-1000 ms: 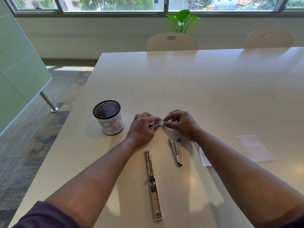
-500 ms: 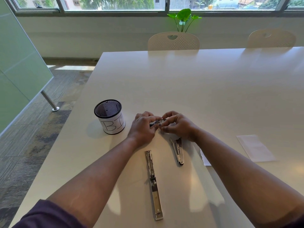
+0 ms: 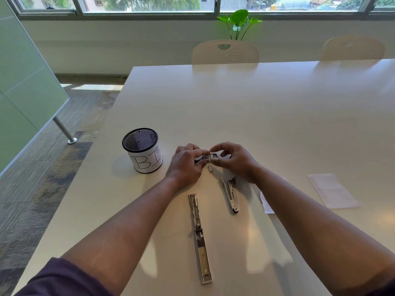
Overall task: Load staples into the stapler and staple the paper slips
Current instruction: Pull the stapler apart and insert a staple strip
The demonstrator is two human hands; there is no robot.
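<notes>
Shiny bare-metal stapler on a smooth, glossy table — matt white paper slip.

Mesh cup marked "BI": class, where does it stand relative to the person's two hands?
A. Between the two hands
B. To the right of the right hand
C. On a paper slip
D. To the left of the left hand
D: the mesh cup stands on the table, left of the left hand and apart from it.

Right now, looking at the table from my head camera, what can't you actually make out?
- Small box pinched between left hand and right hand: fingers cover most of it; contents too small to tell.
- Stapler: far end hidden under the right hand.
- Paper slip: mostly hidden by the right forearm.
- Mesh cup: label lettering runs round its side out of view.
</notes>
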